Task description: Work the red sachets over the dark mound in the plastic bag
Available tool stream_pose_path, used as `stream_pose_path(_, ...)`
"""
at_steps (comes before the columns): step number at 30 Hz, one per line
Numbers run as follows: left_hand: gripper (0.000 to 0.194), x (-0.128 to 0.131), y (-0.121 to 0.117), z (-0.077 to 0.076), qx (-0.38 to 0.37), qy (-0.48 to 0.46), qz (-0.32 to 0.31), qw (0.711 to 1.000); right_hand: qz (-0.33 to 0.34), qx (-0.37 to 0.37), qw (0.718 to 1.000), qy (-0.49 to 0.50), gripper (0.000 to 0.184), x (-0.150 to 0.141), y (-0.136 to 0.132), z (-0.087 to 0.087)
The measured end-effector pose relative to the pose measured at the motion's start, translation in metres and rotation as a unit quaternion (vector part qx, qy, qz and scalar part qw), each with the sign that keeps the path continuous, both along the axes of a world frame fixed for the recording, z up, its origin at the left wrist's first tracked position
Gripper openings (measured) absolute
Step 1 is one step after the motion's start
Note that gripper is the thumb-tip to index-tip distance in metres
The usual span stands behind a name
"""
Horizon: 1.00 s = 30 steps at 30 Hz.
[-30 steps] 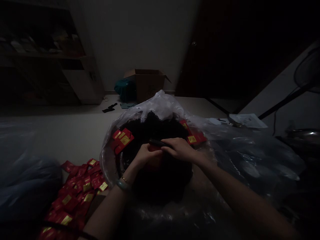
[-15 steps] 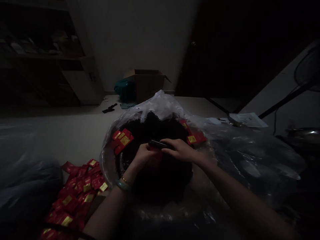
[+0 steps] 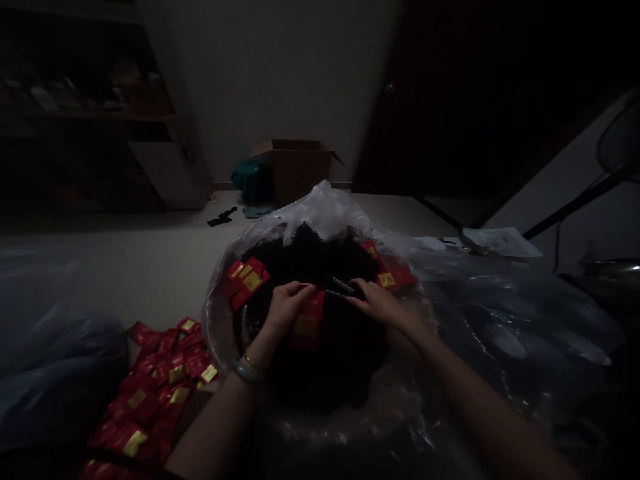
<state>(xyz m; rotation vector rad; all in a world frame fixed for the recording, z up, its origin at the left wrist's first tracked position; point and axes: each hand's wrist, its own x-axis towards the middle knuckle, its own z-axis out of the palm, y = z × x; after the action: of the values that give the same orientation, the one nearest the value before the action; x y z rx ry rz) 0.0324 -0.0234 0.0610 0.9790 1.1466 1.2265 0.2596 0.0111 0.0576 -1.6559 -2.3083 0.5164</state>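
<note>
My left hand [image 3: 286, 308] pinches the top edge of a red packet [image 3: 309, 323] with a dull gold label. The packet hangs over a heap of dark, loose, leaf-like material [image 3: 295, 257] in a round tub lined with clear plastic. Just right of the packet, my right hand [image 3: 376, 301] grips a small handheld bag sealer [image 3: 341, 289]. Its two slim jaws stand apart and point left towards the packet's top corner, and a tiny red light glows near my fingers. Dim light hides the finer details.
Red packets lie on the heap's left [image 3: 249, 279] and right [image 3: 395, 275] sides. A pile of red packets [image 3: 165, 380] covers the lower left. Clear plastic [image 3: 480, 307] spreads rightward. Behind stand an open cardboard box [image 3: 303, 170] and a teal bag [image 3: 253, 180].
The bag sealer has opened and moved right, off the packet's top edge. My right hand shifted right with it. My left hand still holds the packet, which now shows more fully.
</note>
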Motion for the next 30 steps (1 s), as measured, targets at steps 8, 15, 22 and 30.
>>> stream_pose_path(8, 0.042, 0.004, 0.000, -0.007, 0.024, 0.023, 0.004, 0.999, 0.040, 0.021, 0.970, 0.239, 0.023, -0.065, -0.012, 0.019)
stream_pose_path(15, 0.050, -0.005, 0.002, -0.005, 0.032, 0.052, 0.012, 0.998, 0.056, 0.020, 0.960, 0.273, 0.024, -0.079, -0.009, 0.026)
stream_pose_path(22, 0.054, -0.013, 0.009, 0.004, 0.060, 0.185, 0.084, 0.977, 0.063, -0.010, 0.975, 0.211, 0.018, -0.066, 0.000, 0.035)
stream_pose_path(30, 0.034, -0.094, -0.024, 0.052, 0.049, 0.445, 0.256, 0.857, 0.048, -0.039, 0.977, 0.203, 0.018, -0.038, -0.015, 0.032)
